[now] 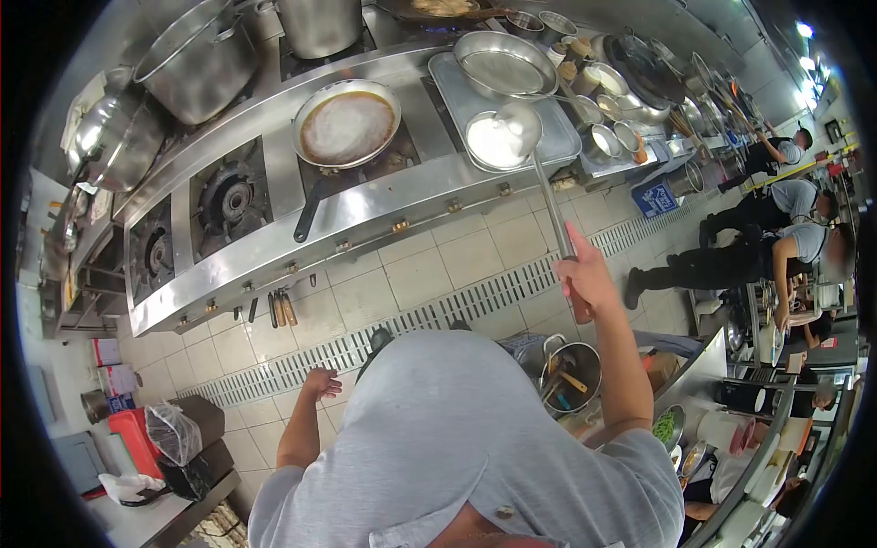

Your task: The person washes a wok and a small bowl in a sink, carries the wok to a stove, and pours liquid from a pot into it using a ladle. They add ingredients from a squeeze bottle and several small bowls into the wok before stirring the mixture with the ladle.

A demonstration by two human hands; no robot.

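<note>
My right hand is wrapped round the wooden grip of a long-handled metal ladle. The ladle's bowl overlaps the right side of a round pan of white contents on a metal tray. Behind it on the same tray rests a wide metal pan. On a burner to the left sits a frying pan with brown liquid topped by white foam, its black handle pointing toward me. My left hand hangs low by my side with its fingers apart, holding nothing.
Large stock pots stand at the back left, beside bare burners. Seasoning containers crowd the right. A metal bucket holding utensils is close by my right side. Other people work along the aisle at right.
</note>
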